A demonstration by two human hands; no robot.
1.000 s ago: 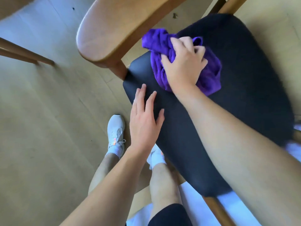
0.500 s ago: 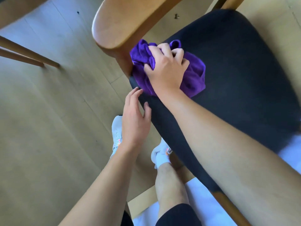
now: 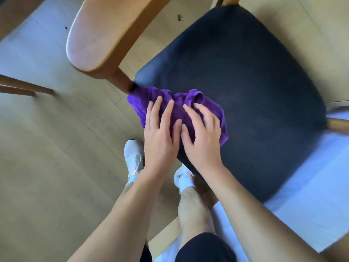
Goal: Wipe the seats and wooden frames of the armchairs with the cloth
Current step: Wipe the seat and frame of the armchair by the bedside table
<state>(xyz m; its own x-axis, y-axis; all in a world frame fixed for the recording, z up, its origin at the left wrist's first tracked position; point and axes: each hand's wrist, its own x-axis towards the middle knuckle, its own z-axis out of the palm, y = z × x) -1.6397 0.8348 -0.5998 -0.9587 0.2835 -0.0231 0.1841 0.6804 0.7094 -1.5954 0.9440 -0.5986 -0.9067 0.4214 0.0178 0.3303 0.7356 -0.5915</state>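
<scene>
One purple cloth (image 3: 196,98) lay bunched on one dark seat's (image 3: 245,82) near-left corner, by one wooden armrest (image 3: 98,35). Two hands atop: left hand (image 3: 160,137) grip flat, right hand (image 3: 202,140) grip spread, pressing. Two shoes (image 3: 133,157) beside that corner.

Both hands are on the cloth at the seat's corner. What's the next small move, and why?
Probably gather the purple cloth under the right hand and sweep it across the seat: it lies crumpled at the near corner beside the armrest post, the left hand rests flat on it, and most of the seat lies beyond.
</scene>
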